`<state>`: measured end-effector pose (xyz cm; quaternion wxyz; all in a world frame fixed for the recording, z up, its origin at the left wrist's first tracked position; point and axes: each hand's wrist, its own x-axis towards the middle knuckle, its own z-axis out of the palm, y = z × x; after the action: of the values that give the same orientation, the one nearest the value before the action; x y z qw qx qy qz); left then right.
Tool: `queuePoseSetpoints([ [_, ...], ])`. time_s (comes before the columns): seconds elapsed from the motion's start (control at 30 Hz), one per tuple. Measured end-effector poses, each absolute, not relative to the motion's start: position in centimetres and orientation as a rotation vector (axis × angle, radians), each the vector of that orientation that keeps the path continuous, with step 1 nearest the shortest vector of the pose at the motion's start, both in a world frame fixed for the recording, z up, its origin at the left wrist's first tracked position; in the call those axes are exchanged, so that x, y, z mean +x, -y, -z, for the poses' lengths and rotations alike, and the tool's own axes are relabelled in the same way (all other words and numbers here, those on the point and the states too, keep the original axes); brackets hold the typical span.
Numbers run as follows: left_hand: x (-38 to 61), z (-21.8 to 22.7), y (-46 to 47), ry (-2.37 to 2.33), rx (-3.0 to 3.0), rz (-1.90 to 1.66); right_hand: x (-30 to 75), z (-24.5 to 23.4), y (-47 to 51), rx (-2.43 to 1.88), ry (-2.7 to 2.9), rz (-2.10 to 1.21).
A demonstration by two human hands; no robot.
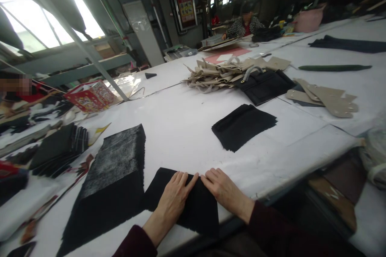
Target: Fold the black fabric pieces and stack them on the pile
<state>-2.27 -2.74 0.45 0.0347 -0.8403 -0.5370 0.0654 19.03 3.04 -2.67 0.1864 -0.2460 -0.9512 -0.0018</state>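
My left hand (174, 198) lies flat, fingers stretched out, on a black fabric piece (199, 209) near the front edge of the white table (181, 124). My right hand (220, 189) rests flat on the same piece's right edge, its fingertips almost meeting those of the left. Just left of the piece stands a thick stack of black fabric pieces (113, 168). Farther out on the table lies another small pile of black fabric (243, 125).
Beige cut pieces (223, 72) and a black bag-like item (263, 85) lie mid-table, more beige pieces (325, 97) at right. A red box (90, 96) and dark fabric stacks (60, 148) sit at left. A person (244, 26) works far back; another person (18, 86) at left.
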Motion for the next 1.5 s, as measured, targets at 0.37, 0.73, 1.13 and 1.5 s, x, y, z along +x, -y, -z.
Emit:
queuePoseSetpoints([
  [0.37, -1.1, 0.0, 2.7, 1.641, -2.660, -0.189, 19.9, 2.2, -2.6, -0.721, 2.686, 0.104],
  [0.73, -0.4, 0.4, 2.9, 1.602, -2.583, -0.266, 20.8, 2.1, -1.9, -0.839, 2.648, 0.055],
  [1.13, -0.1, 0.1, 2.8, 1.592, -2.574, -0.230, 22.2, 2.5, -1.2, -0.979, 2.599, -0.090],
  [1.5, 0.1, 0.4, 3.0, 1.600, -2.550, -0.185, 20.9, 1.4, -0.3, -1.087, 2.407, -0.221],
])
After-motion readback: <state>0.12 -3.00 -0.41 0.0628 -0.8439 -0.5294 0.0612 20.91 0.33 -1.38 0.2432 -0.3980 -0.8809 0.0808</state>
